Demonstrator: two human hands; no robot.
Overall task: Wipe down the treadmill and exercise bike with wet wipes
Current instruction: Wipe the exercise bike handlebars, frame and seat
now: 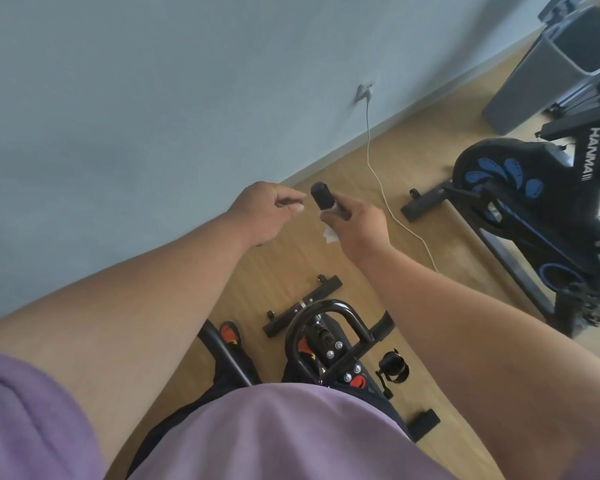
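Handlebar end point(321, 196) of the exercise bike point(329, 344) sat in my right grip point(357, 226) — fingers closed around it and a white wet wipe point(329, 234). My left grip point(264, 213) hovered just beside, fingers loosely curled, holding nothing.

Both bare arms reach forward and away from the torso, the forearms converging so the hands sit near each other but apart. The left hand point(262, 211) hangs palm-down with a loosely bent wrist, its fingers point(291, 202) curled inward and the thumb close to the fingertips, gripping nothing. The right hand point(355, 225) is turned back-up, its fingers wrapped around a black handlebar grip point(321, 197), with a white wet wipe point(329, 234) pinched beneath the palm.
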